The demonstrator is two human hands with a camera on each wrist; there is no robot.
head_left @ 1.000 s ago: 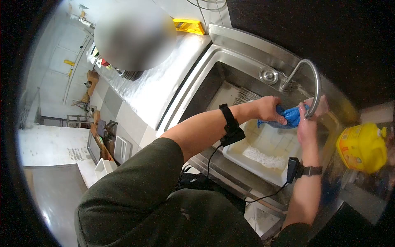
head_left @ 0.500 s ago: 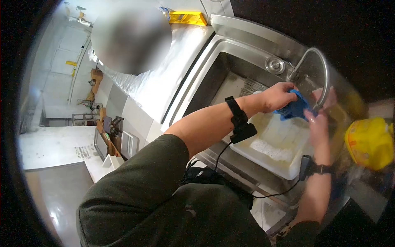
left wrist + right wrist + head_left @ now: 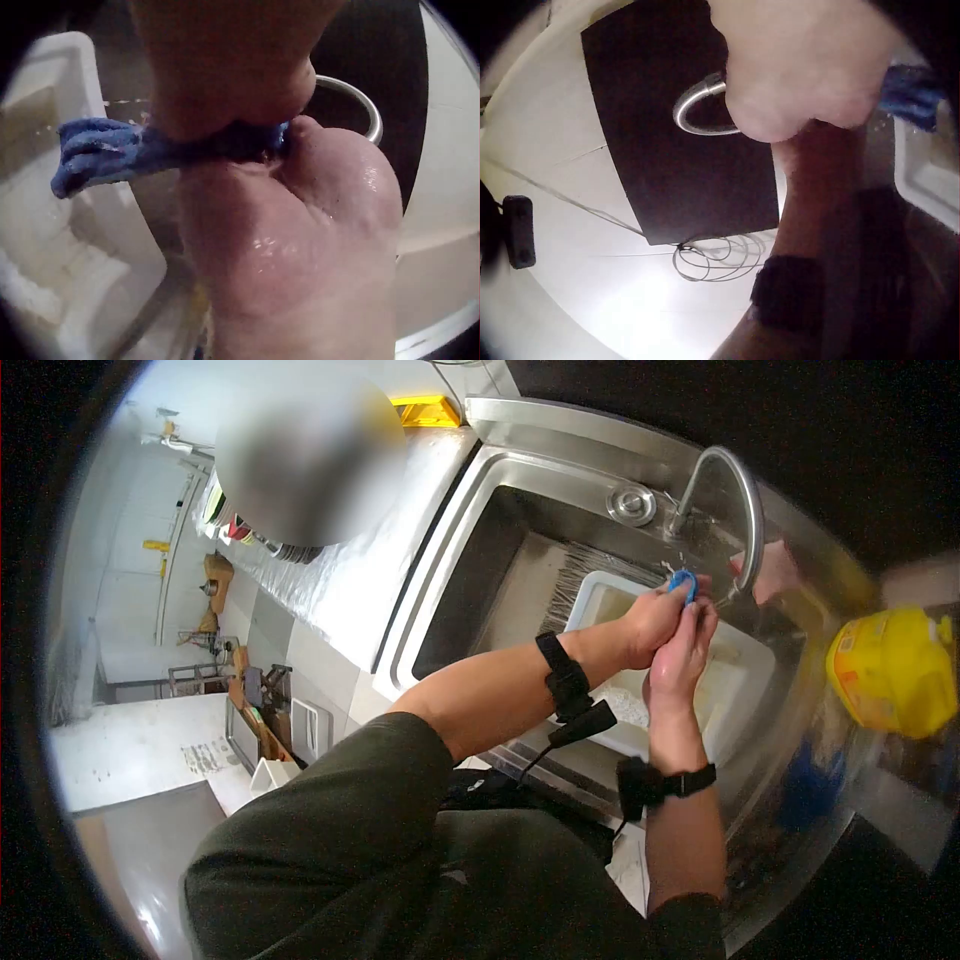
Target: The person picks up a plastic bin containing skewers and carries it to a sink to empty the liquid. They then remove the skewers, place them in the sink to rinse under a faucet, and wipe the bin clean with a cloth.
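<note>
A blue cloth (image 3: 684,582) is bunched tight between both hands over the sink. My left hand (image 3: 654,624) grips it from the left, and my right hand (image 3: 682,658), wet and shiny, holds it close against the left. In the left wrist view, a twisted end of the cloth (image 3: 97,154) sticks out beyond the fists, while the rest is hidden inside them. Beneath the hands, a white basin (image 3: 745,695) stands in the sink, holding cloudy water and white foam (image 3: 628,708).
A curved metal faucet (image 3: 750,510) arches just beyond the hands. Around the basin is the steel sink (image 3: 475,595), with a round drain strainer (image 3: 631,505) on its back ledge. Right of it stands a yellow jug (image 3: 890,672); a pink cloth (image 3: 770,572) lies near the faucet.
The cloth was spread loosely between separated hands; now it is squeezed into a tight bundle. The right hand has come left against the left hand, and the head view has shifted.
</note>
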